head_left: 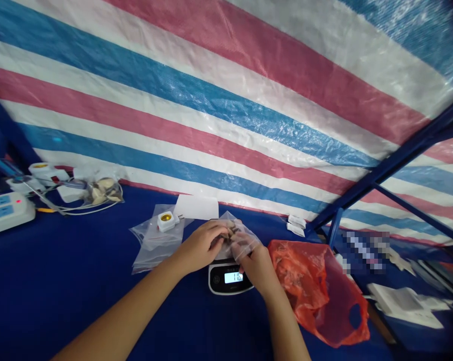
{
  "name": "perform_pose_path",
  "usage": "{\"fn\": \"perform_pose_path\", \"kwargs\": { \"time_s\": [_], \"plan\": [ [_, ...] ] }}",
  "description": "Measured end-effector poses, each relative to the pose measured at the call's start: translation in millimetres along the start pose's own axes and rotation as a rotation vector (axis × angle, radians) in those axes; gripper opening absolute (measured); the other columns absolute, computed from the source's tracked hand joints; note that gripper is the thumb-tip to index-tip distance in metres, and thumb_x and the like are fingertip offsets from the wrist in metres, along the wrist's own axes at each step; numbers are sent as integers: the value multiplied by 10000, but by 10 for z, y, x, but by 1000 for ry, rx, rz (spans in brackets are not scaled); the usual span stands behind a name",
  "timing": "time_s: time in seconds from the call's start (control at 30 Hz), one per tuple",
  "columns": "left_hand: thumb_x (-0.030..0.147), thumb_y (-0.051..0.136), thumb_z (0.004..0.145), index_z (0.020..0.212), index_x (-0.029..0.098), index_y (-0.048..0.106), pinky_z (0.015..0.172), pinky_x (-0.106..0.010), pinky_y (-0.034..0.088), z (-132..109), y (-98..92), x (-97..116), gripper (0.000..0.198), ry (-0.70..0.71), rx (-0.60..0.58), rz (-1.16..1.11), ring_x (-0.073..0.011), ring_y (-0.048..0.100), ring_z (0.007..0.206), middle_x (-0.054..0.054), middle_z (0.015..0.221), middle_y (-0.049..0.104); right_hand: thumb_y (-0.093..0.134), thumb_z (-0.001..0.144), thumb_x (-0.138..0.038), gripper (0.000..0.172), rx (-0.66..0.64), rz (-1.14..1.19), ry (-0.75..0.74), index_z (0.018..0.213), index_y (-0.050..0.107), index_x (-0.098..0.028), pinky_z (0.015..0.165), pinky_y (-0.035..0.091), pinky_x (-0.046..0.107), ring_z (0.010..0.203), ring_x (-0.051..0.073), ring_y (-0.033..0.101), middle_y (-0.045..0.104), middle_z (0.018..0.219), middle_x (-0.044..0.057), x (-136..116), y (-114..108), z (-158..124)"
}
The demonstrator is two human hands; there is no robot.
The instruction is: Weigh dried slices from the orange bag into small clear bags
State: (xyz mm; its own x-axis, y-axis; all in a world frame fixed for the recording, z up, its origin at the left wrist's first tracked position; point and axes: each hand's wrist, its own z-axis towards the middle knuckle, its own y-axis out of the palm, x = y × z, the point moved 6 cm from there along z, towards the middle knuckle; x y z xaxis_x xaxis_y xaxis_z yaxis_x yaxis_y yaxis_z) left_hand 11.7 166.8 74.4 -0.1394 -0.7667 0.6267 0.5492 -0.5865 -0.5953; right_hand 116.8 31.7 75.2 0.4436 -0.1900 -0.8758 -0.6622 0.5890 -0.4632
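A clear plastic bag [231,220] with several small brownish pieces [231,231] in it is held between my hands, just over a kitchen scale [216,290]. My left hand [202,246] comes in from the left with its fingers curled against the bag and the pieces; its fingertips are partly hidden. On the other side, my right hand [254,260] is closed around the bag's right side, clear film lying over its fingers. The scale's lit display [232,278] shows digits, the last partly covered by my right hand. Whether the bag rests on the scale I cannot tell.
Flat clear bags [146,258] lie left, with a white plug-in socket [167,221] on them. Behind is a white card [197,206]. A red plastic bag [309,286] lies right. A power strip [12,215] and a bag of pale pieces [104,191] sit far left.
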Motion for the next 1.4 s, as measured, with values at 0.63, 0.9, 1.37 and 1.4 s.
{"fn": "perform_pose_path", "kwargs": {
  "time_s": [0.63,0.9,1.37,1.4],
  "plan": [
    [131,405,971,1190,240,626,1056,-486,473,-17,17,8,329,73,9,241,-219,590,1217,-56,1284,669,582,939,-345,228,471,-405,-192,951,750,-190,661,510,271,654,161,638,731,847,62,25,-491,-576],
    [121,479,943,1055,198,605,884,-381,502,-24,-314,182,186,130,313,263,-196,613,997,-54,1027,675,712,729,-755,679,668,-52,352,1030,728,-146,405,421,263,419,159,535,615,553,5,668,-822,-1507],
    [38,512,823,964,164,595,636,-286,479,-283,-81,1026,206,648,281,181,-134,517,643,-9,704,594,623,905,-613,471,782,-260,141,1020,715,-166,580,517,276,591,192,670,723,743,67,576,-553,-1827],
    [38,518,819,958,167,600,623,-282,472,-269,-132,986,207,631,305,212,-133,521,635,-5,697,596,634,884,-626,481,842,-294,161,1007,720,-169,585,509,282,591,198,664,712,716,63,491,-688,-1866]
  ]
}}
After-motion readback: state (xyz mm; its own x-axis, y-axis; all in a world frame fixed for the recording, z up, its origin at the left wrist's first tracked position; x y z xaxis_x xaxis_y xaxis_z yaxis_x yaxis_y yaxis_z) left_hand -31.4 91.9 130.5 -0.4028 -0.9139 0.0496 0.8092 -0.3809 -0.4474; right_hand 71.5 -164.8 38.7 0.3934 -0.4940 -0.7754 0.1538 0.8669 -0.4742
